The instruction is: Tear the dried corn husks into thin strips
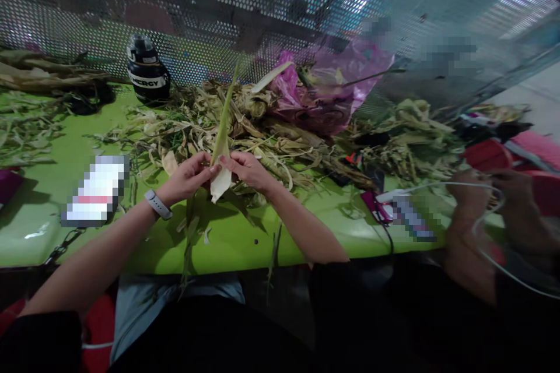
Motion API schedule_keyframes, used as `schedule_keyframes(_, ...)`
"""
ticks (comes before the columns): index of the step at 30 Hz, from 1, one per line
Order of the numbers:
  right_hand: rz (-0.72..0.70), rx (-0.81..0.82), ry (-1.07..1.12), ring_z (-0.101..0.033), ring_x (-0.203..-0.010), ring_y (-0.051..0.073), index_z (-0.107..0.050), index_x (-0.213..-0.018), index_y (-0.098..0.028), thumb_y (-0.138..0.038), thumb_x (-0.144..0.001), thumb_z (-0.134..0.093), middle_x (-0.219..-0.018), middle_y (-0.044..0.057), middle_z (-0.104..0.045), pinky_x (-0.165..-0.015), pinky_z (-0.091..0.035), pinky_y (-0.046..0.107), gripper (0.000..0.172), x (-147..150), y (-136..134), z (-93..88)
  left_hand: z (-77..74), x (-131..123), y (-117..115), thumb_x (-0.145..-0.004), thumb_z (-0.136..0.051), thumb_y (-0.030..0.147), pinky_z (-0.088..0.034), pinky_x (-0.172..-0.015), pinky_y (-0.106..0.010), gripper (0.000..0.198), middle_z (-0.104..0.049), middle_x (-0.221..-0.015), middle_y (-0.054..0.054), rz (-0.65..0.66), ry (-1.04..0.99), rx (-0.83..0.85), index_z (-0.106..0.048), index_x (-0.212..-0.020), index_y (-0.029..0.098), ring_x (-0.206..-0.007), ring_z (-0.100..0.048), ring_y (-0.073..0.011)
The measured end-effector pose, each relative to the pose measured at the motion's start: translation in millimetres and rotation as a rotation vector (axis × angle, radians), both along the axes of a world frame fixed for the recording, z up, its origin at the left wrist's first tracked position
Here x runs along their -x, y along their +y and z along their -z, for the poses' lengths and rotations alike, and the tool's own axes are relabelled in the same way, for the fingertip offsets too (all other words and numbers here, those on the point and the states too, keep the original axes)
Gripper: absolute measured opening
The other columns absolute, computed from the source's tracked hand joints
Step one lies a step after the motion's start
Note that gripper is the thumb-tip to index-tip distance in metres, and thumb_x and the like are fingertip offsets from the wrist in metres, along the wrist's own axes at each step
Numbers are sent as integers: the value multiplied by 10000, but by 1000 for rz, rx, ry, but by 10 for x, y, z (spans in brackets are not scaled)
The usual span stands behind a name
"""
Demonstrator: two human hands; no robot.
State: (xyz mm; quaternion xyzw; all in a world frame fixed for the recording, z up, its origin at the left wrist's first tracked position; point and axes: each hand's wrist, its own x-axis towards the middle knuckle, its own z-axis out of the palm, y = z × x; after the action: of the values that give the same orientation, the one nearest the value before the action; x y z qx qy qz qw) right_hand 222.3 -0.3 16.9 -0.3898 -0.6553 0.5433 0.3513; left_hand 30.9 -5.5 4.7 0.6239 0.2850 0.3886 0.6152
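Note:
A long husk leaf (222, 139), green at its upper tip and pale at its wide lower end, stands nearly upright between my hands. My left hand (191, 173), with a light band on the wrist, pinches its left edge with thumb and fingers. From the other side my right hand (250, 170) grips the same leaf, its fingertips close to those of my left hand. Behind and beneath them lies a heap of dry husks and strips (196, 122) on the green table (227, 250).
A dark bottle (147, 73) stands at the back left before a perforated metal screen (210, 23). A pink plastic bag (328, 93) rests on the heap. Phones lie left (97, 189) and right (413, 218). At the right are another person's hands (472, 192) and a white cable.

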Motion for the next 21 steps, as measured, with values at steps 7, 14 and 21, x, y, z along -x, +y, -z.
schedule_keyframes(7,-125,29,-101,-477,-573,77,-627,-844,-127,-506,-750,-672,-699,-8,-571,-521,-385,206,393,-66,-23,-62,-33,20,24,-793,-662,483,-548,-563,-252,374,-573,-702,27,78,52,114,-481,-854,162,-595,-621,-113)
schedule_keyframes(14,-220,-172,-329,-478,-648,99,-615,-847,-116,-427,-859,-542,-745,16,-564,-602,-389,233,319,-153,-21,-128,-78,94,101,-807,-651,464,-545,-561,-220,341,-606,-694,2,162,207,64,-579,-821,132,-605,-601,-103)
schedule_keyframes(21,-258,-174,-425,-445,-618,95,-609,-851,-101,-412,-861,-525,-706,11,-549,-571,-354,227,322,-161,-25,-149,-84,151,134,-837,-622,447,-573,-593,-225,316,-645,-749,-16,269,284,7,-633,-885,134,-621,-631,-115)
